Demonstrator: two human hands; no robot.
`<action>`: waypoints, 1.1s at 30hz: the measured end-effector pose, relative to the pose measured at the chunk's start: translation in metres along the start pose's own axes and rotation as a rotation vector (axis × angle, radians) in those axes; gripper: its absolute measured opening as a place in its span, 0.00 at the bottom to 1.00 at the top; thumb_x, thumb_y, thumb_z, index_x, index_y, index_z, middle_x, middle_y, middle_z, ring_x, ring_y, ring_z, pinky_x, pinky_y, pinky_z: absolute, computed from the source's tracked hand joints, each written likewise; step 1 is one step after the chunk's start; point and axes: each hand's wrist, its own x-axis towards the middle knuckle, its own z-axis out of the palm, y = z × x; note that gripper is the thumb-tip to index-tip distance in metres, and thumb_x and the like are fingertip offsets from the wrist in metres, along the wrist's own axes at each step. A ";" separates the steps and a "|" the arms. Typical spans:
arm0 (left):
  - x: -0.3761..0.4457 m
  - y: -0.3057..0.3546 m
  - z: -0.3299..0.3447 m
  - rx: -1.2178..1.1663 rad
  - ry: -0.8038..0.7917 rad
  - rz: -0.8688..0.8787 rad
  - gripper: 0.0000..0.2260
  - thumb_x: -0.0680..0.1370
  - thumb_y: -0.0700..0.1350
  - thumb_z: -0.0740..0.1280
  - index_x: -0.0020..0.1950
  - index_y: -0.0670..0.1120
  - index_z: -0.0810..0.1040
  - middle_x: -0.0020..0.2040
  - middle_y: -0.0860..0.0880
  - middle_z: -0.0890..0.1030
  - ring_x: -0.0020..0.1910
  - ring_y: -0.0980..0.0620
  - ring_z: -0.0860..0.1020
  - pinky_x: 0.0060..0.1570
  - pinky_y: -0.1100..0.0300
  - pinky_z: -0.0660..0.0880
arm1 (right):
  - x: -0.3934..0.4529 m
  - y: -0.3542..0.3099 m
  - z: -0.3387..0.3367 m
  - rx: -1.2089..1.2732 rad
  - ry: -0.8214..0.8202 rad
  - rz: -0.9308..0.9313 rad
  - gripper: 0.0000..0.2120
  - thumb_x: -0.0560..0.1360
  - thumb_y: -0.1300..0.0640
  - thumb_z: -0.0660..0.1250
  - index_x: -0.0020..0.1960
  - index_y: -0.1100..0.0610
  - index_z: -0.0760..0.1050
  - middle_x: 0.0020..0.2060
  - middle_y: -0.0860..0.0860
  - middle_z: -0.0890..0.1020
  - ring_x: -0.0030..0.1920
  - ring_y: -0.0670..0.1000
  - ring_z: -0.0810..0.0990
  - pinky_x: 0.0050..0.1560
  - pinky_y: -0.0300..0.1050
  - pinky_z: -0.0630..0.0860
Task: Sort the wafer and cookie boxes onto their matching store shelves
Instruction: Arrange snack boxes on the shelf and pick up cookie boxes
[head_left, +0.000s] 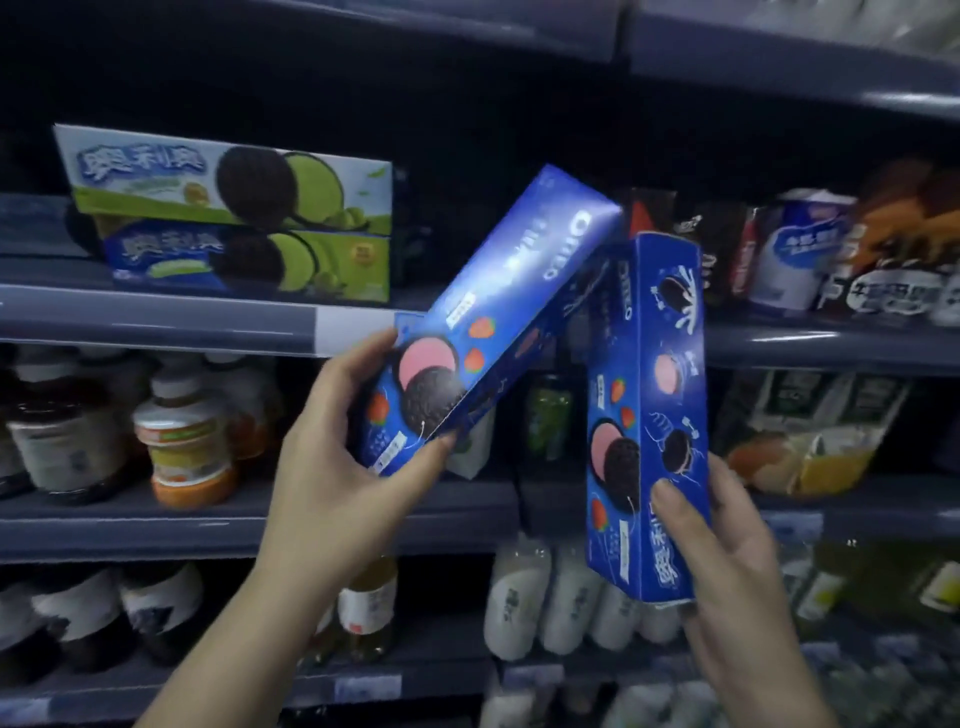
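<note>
My left hand (337, 467) grips the lower end of a blue strawberry cookie box (493, 317), which tilts up to the right with its top toward the upper shelf. My right hand (722, 540) holds a second blue strawberry cookie box (649, 415) upright by its bottom end, thumb on the front face. The two boxes nearly touch at their upper ends. On the upper shelf (156, 317) at the left lie two stacked green cookie boxes (234, 213), one on top of the other.
Cans and cartons (789, 249) stand on the upper shelf at the right. Drink bottles (187, 431) fill the middle shelf at the left, pouches (810, 436) at the right. White bottles (561, 597) stand on the lower shelf. A gap sits between the green boxes and the cans.
</note>
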 end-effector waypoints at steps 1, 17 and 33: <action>0.006 0.004 0.008 0.063 0.011 0.032 0.29 0.66 0.47 0.75 0.67 0.49 0.72 0.62 0.56 0.77 0.61 0.60 0.76 0.58 0.66 0.73 | 0.005 -0.004 -0.009 0.000 0.001 0.007 0.39 0.46 0.33 0.80 0.54 0.44 0.79 0.51 0.50 0.85 0.50 0.51 0.85 0.42 0.43 0.82; 0.071 0.042 0.003 0.710 0.013 0.194 0.30 0.70 0.50 0.73 0.70 0.50 0.69 0.64 0.53 0.75 0.61 0.53 0.74 0.57 0.57 0.73 | 0.034 0.001 -0.004 0.093 -0.043 0.003 0.41 0.47 0.33 0.80 0.58 0.44 0.77 0.54 0.48 0.84 0.54 0.49 0.84 0.46 0.43 0.82; 0.022 0.021 0.042 0.042 -0.062 -0.198 0.29 0.66 0.50 0.75 0.64 0.53 0.69 0.60 0.57 0.75 0.59 0.60 0.76 0.55 0.59 0.78 | 0.041 0.009 0.054 0.164 -0.123 -0.013 0.35 0.58 0.37 0.78 0.62 0.44 0.74 0.58 0.48 0.83 0.58 0.50 0.82 0.51 0.42 0.80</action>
